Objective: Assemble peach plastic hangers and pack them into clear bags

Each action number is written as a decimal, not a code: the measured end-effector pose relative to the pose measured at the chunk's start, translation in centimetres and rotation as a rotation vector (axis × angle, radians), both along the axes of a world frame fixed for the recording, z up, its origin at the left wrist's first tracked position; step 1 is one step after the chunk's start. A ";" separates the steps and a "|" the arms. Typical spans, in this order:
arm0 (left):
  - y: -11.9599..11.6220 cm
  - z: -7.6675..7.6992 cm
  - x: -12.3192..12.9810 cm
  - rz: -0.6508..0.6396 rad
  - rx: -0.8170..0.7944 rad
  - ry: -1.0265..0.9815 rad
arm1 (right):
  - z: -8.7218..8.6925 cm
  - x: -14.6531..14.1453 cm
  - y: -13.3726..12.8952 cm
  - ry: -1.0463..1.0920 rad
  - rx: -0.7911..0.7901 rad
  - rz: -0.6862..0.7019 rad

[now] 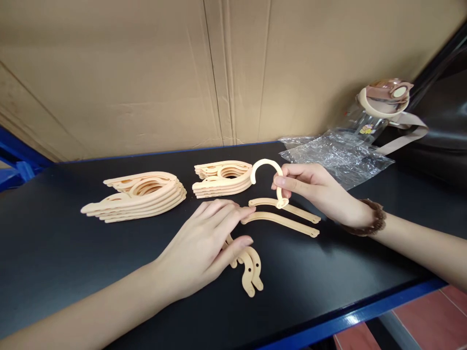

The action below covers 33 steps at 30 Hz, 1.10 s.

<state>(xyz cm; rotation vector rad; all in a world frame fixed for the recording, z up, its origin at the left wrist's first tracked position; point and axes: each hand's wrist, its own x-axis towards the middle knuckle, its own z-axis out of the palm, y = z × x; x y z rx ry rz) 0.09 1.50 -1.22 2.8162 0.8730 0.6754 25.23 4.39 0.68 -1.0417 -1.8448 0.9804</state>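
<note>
My right hand (317, 189) pinches a cream plastic hanger hook (265, 162) by its stem, thumb against fingers, with the curve facing left. The hook's round base hangs over two straight hanger arms on the black tabletop, a front arm (284, 222) and a rear arm (302, 213). My left hand (204, 248) is palm down with fingers stretched and thumb apart; its index fingertip touches or nearly touches the left end of the front arm. Curved hanger pieces (248, 277) with small holes lie under and beside the left thumb, partly hidden.
Two stacks of folded cream hangers stand behind my left hand: a left stack (142, 201) and a middle stack (222, 180). At the back right, crinkled clear plastic bags (328, 155) lie before a strapped drinking bottle (383, 104). Cardboard (146, 78) walls the back; a blue edge (350, 318) borders the front.
</note>
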 end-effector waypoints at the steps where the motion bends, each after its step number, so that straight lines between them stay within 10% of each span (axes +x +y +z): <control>1: 0.1 0.0 0.0 0.023 0.027 -0.006 | 0.0 -0.1 0.0 -0.005 -0.005 0.002; 14: 1.1 -0.1 0.4 0.163 -0.039 -0.059 | 0.2 -0.8 -0.5 0.007 -0.089 0.053; 33: 1.6 1.2 -0.1 0.122 -1.018 -0.781 | -0.3 -0.5 -0.4 0.150 -0.236 0.112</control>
